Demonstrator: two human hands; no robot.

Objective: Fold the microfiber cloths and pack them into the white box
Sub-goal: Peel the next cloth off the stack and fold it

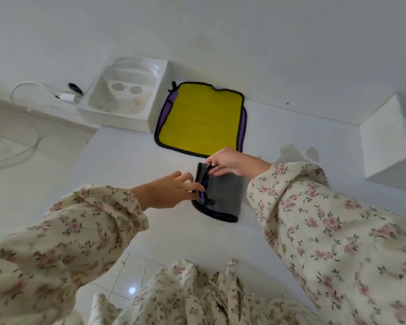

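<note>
Your left grip (174, 191) and right grip (227, 161) both pinch the half-folded grey cloth (225, 193) lying on the tabletop (150, 231). It looks soft, light and floppy, so hold the trimmed edges, layers together, before carrying it to the white box (158, 97).

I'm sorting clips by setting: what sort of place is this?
Probably a room at home: a plain white table against a bare wall, glossy floor tiles beside it, and a charger with its cable by the white box.
</note>
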